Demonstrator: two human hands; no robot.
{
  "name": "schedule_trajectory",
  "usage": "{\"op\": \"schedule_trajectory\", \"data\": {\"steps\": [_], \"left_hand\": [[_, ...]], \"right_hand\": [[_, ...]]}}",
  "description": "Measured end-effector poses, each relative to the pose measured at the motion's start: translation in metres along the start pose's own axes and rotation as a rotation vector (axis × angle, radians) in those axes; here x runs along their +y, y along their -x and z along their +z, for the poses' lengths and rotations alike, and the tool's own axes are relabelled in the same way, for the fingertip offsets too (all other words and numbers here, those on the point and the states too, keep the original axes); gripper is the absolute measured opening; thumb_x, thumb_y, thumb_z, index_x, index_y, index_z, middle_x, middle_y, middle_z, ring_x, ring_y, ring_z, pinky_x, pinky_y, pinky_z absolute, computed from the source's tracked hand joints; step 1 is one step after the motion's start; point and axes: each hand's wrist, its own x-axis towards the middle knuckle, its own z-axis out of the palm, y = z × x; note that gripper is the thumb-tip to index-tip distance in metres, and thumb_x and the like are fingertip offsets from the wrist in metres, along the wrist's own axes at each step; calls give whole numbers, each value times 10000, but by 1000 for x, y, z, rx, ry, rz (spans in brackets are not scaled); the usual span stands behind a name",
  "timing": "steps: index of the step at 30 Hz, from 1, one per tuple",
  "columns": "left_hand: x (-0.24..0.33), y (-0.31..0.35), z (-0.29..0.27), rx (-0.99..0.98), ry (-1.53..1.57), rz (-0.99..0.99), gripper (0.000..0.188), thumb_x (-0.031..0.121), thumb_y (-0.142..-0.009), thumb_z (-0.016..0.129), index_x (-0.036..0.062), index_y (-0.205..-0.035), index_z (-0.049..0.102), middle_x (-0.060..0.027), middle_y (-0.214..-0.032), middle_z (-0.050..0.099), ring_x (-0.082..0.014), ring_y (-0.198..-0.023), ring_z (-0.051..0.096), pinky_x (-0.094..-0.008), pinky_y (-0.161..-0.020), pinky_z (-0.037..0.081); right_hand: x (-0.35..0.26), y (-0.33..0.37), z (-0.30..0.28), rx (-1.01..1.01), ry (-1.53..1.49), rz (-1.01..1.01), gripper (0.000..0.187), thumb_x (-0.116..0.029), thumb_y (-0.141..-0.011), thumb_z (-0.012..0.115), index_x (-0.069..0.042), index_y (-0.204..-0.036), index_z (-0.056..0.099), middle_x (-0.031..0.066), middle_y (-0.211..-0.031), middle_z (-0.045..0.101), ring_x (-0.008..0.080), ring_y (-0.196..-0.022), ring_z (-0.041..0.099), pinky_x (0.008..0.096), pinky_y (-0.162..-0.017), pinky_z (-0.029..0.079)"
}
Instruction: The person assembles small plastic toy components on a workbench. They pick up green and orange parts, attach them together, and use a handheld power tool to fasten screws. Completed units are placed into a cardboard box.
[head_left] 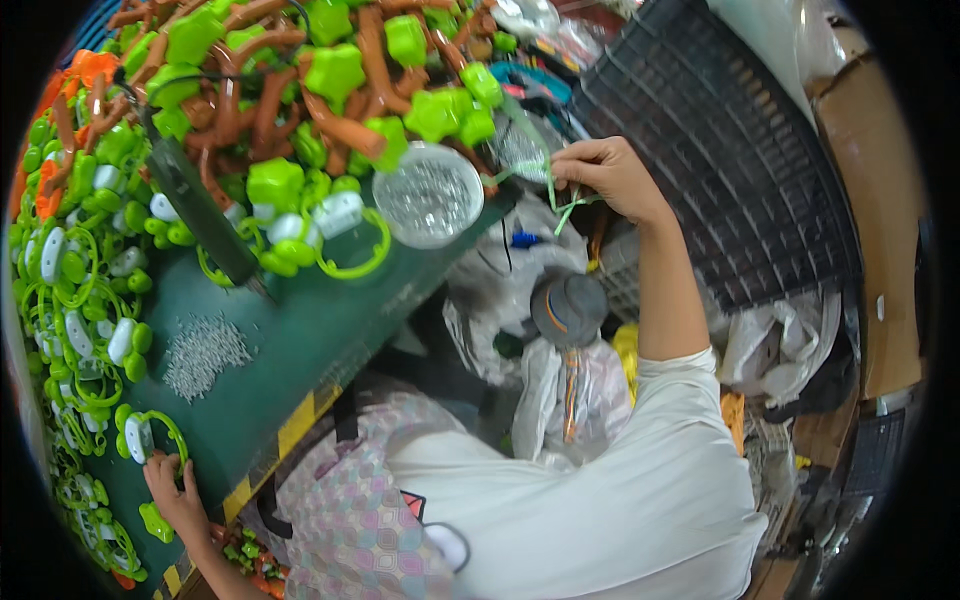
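My left hand (176, 492) is at the table's near left, its fingers closed at the lower end of a bright green plastic ring piece (140, 436) with a white block and rounded green lobes. My right hand (606, 172) is raised past the table's right corner, thumb and fingers pinching a pale green plastic strip (562, 212) whose loose ends dangle. The strip runs left toward the table corner, beside a round bowl (428, 192) of shiny small metal parts. On the green table (290, 345) lies a small heap of silvery screws (207, 352).
A dark electric screwdriver (205, 215) hangs over the table. Brown branch-shaped parts with green stars (335, 75) pile up at the back; more green ring pieces (75, 335) line the left. A black plastic crate (715, 150) and plastic bags (570, 390) stand at right.
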Motion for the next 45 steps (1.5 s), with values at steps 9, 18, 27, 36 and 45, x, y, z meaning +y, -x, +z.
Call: {"op": "schedule_trajectory", "data": {"steps": [9, 18, 27, 36, 45], "left_hand": [[-39, -4, 3, -39, -100, 110, 160, 56, -917, 661, -22, -1038, 590, -156, -1061, 568, -358, -1043, 531, -427, -922, 420], [-68, -14, 14, -37, -158, 236, 194, 106, -935, 664, -53, -1038, 623, -187, -1024, 602, -361, -980, 571, -434, -883, 454], [-39, -29, -3, -48, -260, 366, 331, 303, -948, 688, -1, -1074, 723, -200, -1038, 712, -377, -929, 655, -437, -849, 511], [-45, -37, 3, -33, -293, 295, 387, 370, -912, 731, 51, -1129, 735, -174, -1083, 722, -322, -968, 672, -406, -872, 522], [-52, -49, 23, 67, -115, 377, 377, 332, -888, 749, -2, -1063, 724, -223, -972, 707, -385, -848, 647, -457, -777, 509]], "right_hand": [[181, 207, 32, -370, 15, 664, 186, -222, -878, 768, -61, -968, 787, 34, -798, 733, 94, -663, 661, 282, -570, 537], [266, 443, 63, 644, -399, 830, 266, -254, -881, 766, -35, -1032, 770, 36, -861, 732, 109, -737, 657, 290, -663, 546], [286, 422, 135, 1803, -243, 301, 233, -213, -924, 700, 3, -985, 761, 104, -909, 748, 186, -804, 671, 324, -774, 515], [302, 805, 64, 2936, -300, 428, 166, -92, -944, 617, 53, -997, 678, 177, -868, 709, 295, -671, 736, 351, -538, 610], [364, 792, 73, 2468, 381, 1175, 274, -116, -882, 596, 19, -1113, 655, 198, -909, 691, 347, -805, 677, 422, -756, 551]]}}
